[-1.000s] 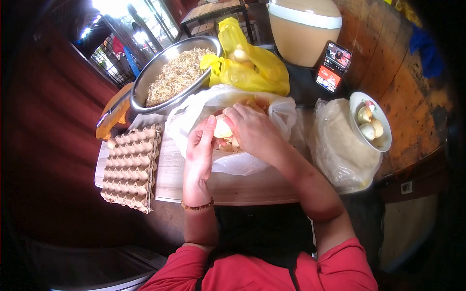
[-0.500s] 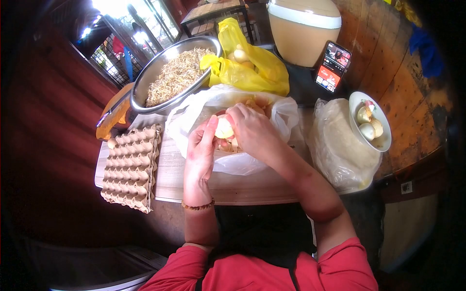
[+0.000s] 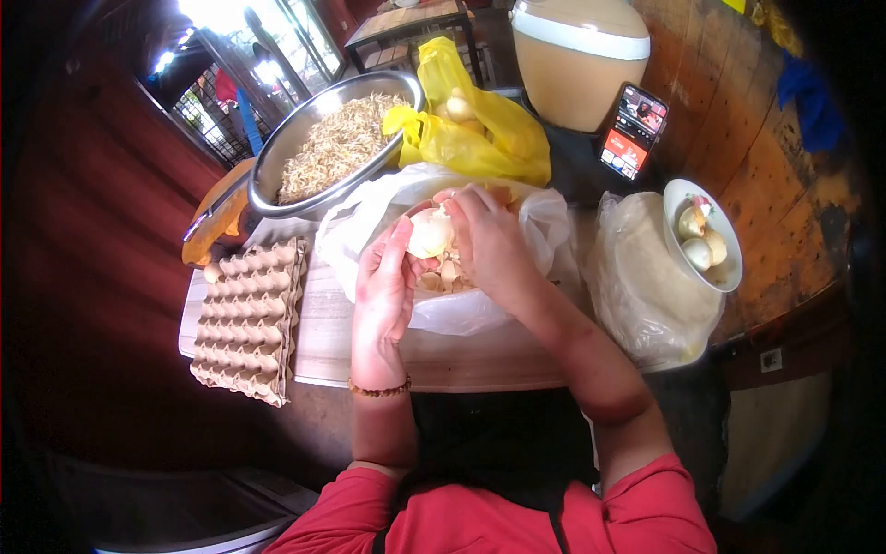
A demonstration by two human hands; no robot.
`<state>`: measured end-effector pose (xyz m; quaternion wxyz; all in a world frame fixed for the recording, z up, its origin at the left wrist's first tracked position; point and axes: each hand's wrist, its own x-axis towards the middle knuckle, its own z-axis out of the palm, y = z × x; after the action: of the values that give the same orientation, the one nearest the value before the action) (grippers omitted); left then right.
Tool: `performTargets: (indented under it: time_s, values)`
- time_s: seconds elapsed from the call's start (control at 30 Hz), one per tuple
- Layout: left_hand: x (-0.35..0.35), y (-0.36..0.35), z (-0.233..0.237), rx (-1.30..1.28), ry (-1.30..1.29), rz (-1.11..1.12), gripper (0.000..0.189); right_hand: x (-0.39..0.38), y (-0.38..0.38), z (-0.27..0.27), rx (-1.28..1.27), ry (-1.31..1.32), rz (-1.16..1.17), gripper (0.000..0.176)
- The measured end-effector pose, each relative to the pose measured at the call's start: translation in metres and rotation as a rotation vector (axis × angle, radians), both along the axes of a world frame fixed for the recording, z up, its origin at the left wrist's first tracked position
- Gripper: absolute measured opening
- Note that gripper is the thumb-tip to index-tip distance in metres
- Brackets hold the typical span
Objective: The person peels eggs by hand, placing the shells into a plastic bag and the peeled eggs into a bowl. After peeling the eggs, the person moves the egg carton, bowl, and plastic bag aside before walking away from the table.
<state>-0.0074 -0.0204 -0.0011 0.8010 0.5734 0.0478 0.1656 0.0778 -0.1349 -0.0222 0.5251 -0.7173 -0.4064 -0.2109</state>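
A pale boiled egg (image 3: pixel 430 233) is held between both hands over an open white plastic bag (image 3: pixel 369 222) on the wooden table. My left hand (image 3: pixel 383 294) cups the egg from the left and below. My right hand (image 3: pixel 489 242) covers it from the right, fingertips on its top. Broken shell pieces (image 3: pixel 447 274) lie in the bag beneath the egg. To the right, a white bowl (image 3: pixel 726 277) holds a few peeled eggs (image 3: pixel 697 251).
An empty cardboard egg tray (image 3: pixel 249 319) lies at the left. Behind the bag are a metal basin of sprouts (image 3: pixel 332 140) and a yellow bag with eggs (image 3: pixel 480 129). A phone (image 3: pixel 633 131), a beige pot (image 3: pixel 577 60) and a covered white bundle (image 3: pixel 641 277) stand right.
The egg has been turned and lifted slightly, so more of it shows between the hands. My right fingers have shifted up toward its top.
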Motion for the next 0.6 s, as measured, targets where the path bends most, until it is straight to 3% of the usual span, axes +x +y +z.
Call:
performTargets:
  time_s: [0.17, 0.37, 0.6]
  values:
    - [0.002, -0.003, 0.003, -0.107, -0.031, 0.077, 0.042, 0.002, -0.007, 0.01, 0.092, 0.107, 0.059, 0.018]
    - [0.003, 0.0, -0.001, -0.013, -0.071, 0.114, 0.044, -0.001, -0.008, 0.016, 0.149, 0.186, 0.186, 0.017]
    - [0.003, 0.002, -0.005, 0.13, -0.019, 0.122, 0.044, 0.006, -0.006, 0.005, 0.064, 0.047, 0.093, 0.016]
